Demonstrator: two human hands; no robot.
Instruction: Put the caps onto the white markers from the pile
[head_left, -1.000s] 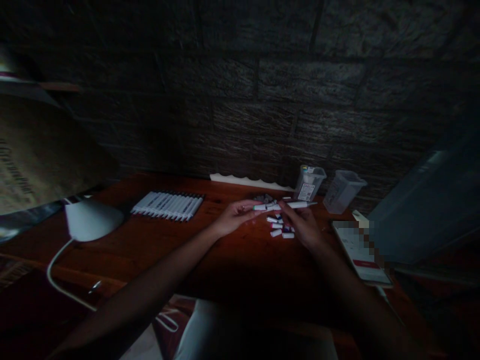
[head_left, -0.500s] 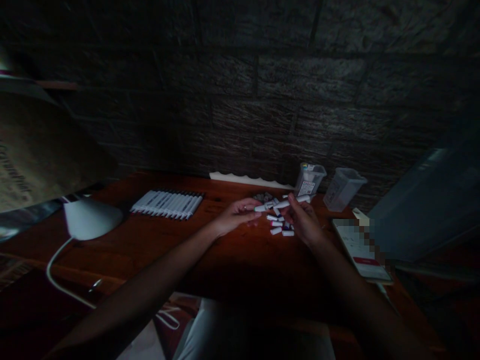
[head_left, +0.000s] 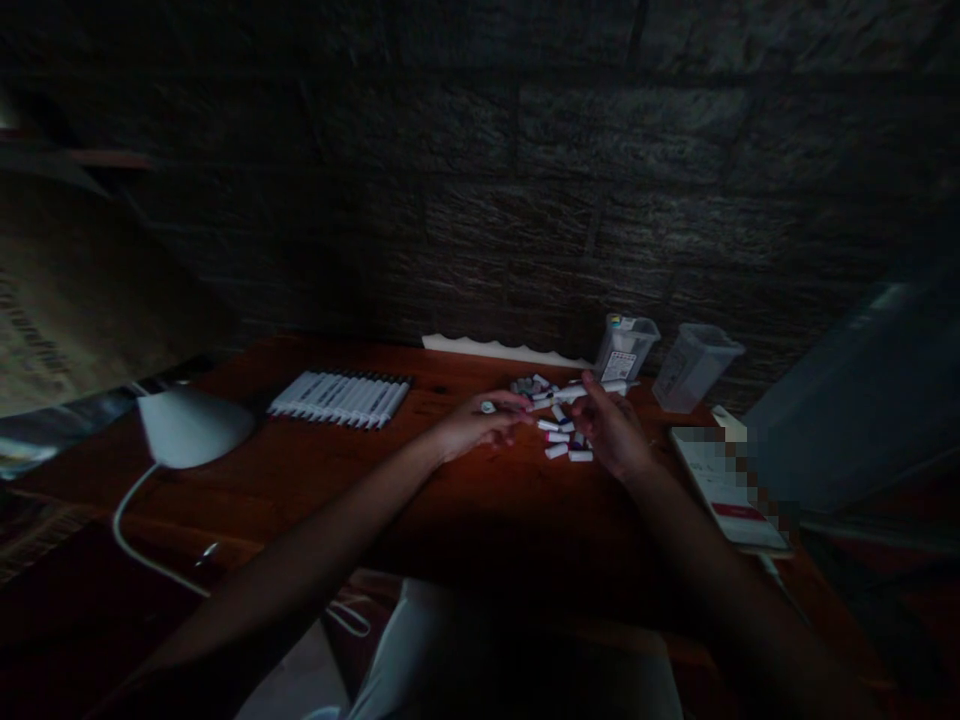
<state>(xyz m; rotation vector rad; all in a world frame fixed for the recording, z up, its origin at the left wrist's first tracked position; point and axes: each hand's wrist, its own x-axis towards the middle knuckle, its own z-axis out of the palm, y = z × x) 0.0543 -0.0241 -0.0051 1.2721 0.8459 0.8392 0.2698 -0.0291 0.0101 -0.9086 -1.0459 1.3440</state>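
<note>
My right hand [head_left: 611, 430] is closed around a white marker [head_left: 571, 392], its narrow uncapped end pointing left. Just left of that end is my left hand [head_left: 480, 425], fingers bent, with a small pale round piece that looks like a marker cap [head_left: 487, 407] tucked among them. The left fingertips are close to the marker's tip; whether they touch it I cannot tell. Beneath and between the hands lie loose white marker caps [head_left: 556, 451] with coloured bands, partly covered by my right hand. Farther left, several white markers [head_left: 341, 397] lie side by side in a row.
Two clear plastic containers [head_left: 628, 347] stand at the back right, near the stone wall [head_left: 480, 230]. A tablet-like device [head_left: 731, 495] lies on the wooden table [head_left: 465, 510] at the right. A white lamp base [head_left: 195, 430] with a cable stands at the left. A white wavy-edged strip [head_left: 502, 350] lies along the back.
The cap in my left hand has come away from the marker's end and turned back among the fingers. The marker's narrow tip now shows. The camera view has shifted slightly.
</note>
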